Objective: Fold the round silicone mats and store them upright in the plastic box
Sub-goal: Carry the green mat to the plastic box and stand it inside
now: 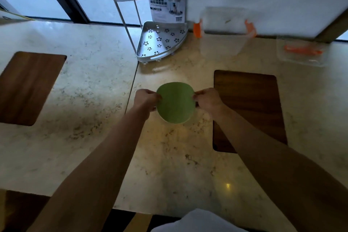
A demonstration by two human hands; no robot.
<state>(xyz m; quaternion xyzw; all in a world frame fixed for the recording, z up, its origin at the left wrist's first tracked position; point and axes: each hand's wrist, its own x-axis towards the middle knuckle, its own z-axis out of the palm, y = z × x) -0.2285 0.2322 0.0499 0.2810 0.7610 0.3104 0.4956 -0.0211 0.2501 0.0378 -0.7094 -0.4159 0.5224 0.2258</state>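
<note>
A round green silicone mat (175,102) is pinched at opposite edges by the left hand (146,100) and right hand (207,99), held above the marble table (169,156).

No readable text. Printed card (166,6) behind the metal rack (160,41) has dark blocks and a barcode, too blurred.

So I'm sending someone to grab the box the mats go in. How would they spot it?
Start at the metal corner rack at the back of the marble counter, and look just right of it, against the white wall. The plastic box stands there: clear, open-topped, with orange clips on both sides. Its lid lies flat farther right.
</note>
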